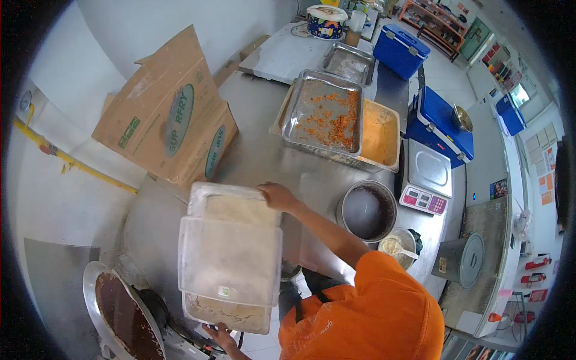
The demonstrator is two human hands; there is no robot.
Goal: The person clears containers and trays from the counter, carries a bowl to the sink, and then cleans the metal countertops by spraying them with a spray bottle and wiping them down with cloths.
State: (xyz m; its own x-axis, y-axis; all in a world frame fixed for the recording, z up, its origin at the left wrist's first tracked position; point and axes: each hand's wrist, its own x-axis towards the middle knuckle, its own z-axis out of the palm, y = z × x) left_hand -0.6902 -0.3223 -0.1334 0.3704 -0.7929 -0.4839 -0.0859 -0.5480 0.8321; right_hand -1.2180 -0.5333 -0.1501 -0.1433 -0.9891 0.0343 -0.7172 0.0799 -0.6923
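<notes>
A rectangular translucent plastic tub [235,210] with pale flour-like powder in it is between my hands at the near edge of the metal table. Its clear lid [230,255] lies loosely across the middle, leaving both ends uncovered. My right hand [277,197] grips the rim at the tub's far end. At the opposite end, my left hand [219,336] holds the lower edge, its fingers partly hidden beneath. A large wok [123,306] with dark brown liquid sits left of my left hand.
A big cardboard box [165,120] stands behind the tub. Toward the right are a metal tray [327,117] with orange crumbs over deeper pans, a round pot [367,210], a bowl [399,243] with a white scoop, a digital scale [426,174] and blue coolers [441,126].
</notes>
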